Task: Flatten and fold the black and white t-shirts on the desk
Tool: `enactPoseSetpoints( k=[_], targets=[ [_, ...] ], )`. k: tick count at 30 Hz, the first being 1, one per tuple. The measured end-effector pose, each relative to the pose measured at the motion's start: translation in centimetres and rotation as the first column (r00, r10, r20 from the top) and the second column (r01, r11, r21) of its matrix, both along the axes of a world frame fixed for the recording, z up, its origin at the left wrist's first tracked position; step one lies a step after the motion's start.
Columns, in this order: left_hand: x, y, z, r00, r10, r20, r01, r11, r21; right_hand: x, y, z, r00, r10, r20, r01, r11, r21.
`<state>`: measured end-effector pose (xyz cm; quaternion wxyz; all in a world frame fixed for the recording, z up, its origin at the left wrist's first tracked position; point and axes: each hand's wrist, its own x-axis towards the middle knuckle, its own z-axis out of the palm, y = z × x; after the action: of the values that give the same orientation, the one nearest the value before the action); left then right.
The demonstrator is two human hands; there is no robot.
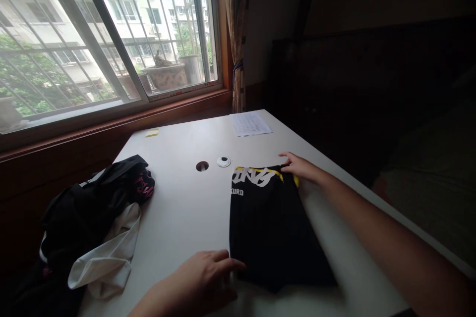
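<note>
A black garment (275, 237) with white lettering and a yellow stripe lies folded into a narrow shape on the white table (178, 218). At its far right corner is my right hand (297, 166), thumb and fingers at the cloth's edge, index finger stretched out. My left hand (208, 277) is at the near left corner, its fingertips on or just over the black cloth; whether they pinch it is hard to see. The near edge of the garment looks blurred.
Dark clothes (85, 213) and a white cloth (111, 257) are heaped at the table's left edge. Further back are a round hole (202, 166), a white round cover (223, 162), papers (251, 124) and a yellow note (151, 132). A window stands behind.
</note>
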<state>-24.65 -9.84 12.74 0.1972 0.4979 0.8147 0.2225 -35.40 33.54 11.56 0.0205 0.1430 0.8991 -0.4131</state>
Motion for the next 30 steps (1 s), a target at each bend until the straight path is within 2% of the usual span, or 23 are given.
enactPoseSetpoints(
  k=[3, 6, 8, 9, 11, 14, 17, 23, 30],
  targets=[
    [-0.2, 0.7, -0.5, 0.998, -0.046, -0.036, 0.047, 0.998, 0.037, -2.5, -1.2, 0.4, 0.984, -0.049, -0.17, 0.072, 0.989, 0.129],
    [-1.7, 0.1, -2.7, 0.992, 0.042, -0.123, -0.018, 0.98, 0.196, -3.5, -3.8, 0.2, 0.937, -0.025, -0.347, 0.147, 0.932, 0.331],
    [-2.9, -0.6, -4.2, 0.967, 0.127, -0.222, -0.058, 0.954, 0.293, -3.2, -6.6, -0.2, 0.927, 0.061, -0.37, 0.129, 0.874, 0.468],
    [-3.5, -0.9, -4.8, 0.948, 0.168, -0.269, -0.076, 0.944, 0.322, -2.6, -8.2, -0.5, 0.931, 0.119, -0.345, 0.082, 0.852, 0.517],
    [-4.4, -1.5, -5.4, 0.914, 0.237, -0.33, -0.116, 0.931, 0.346, -0.6, -11.8, -1.4, 0.936, 0.265, -0.231, -0.095, 0.824, 0.559],
    [-5.1, -2.0, -5.4, 0.885, 0.315, -0.343, -0.184, 0.913, 0.365, 3.4, -16.8, -3.3, 0.888, 0.455, -0.069, -0.345, 0.758, 0.553],
    [-5.4, -2.4, -5.3, 0.864, 0.366, -0.347, -0.221, 0.893, 0.393, 7.0, -19.7, -4.6, 0.826, 0.561, -0.061, -0.432, 0.698, 0.57],
    [-5.3, -2.9, -5.8, 0.87, 0.335, -0.362, -0.185, 0.902, 0.39, 10.4, -20.2, -4.6, 0.805, 0.588, -0.072, -0.46, 0.696, 0.551],
    [-5.2, -3.0, -5.9, 0.882, 0.296, -0.367, -0.151, 0.915, 0.373, 11.8, -19.0, -3.7, 0.812, 0.583, -0.04, -0.469, 0.691, 0.55]
  ],
)
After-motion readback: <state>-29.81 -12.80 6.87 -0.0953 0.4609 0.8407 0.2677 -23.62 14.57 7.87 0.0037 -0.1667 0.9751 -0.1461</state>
